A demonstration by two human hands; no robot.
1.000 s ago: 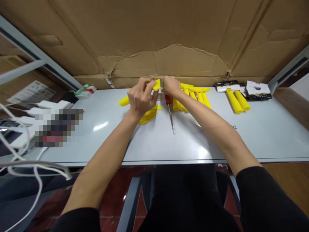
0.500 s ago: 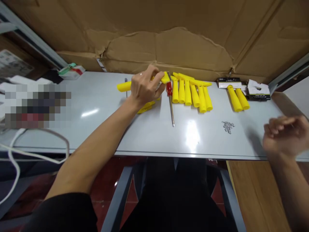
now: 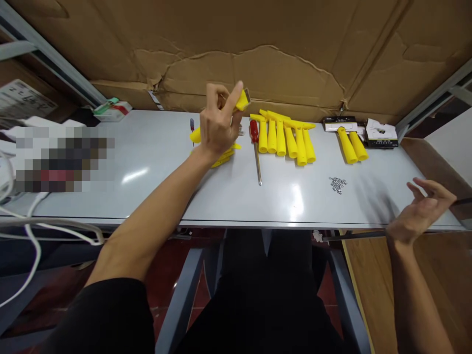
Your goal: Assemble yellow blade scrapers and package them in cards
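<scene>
My left hand (image 3: 219, 123) is closed around a yellow scraper (image 3: 242, 101) with a metal blade edge at its head, raised above the table. Most of its handle is hidden by the fingers. Below that hand lie more yellow pieces (image 3: 224, 158), partly covered by it. A red-handled screwdriver (image 3: 254, 132) lies just to the right, its shaft pointing toward me. Over the right front edge of the table, my right hand (image 3: 418, 214) hangs empty with its fingers apart. The nearest thing to it is a small heap of screws (image 3: 337, 185).
Several yellow T-shaped handles (image 3: 282, 137) lie in a row at the back. Two yellow handles (image 3: 348, 147) rest by black-and-white boxes (image 3: 381, 133). A blue-handled screwdriver (image 3: 192, 125) stands out left of my hand. White cables (image 3: 35, 246) hang at left; cardboard (image 3: 236, 73) backs the table.
My left hand has lifted the scraper and tilted its blade end upward. My right hand has moved a little left and its fingers have spread. The view has shifted slightly.
</scene>
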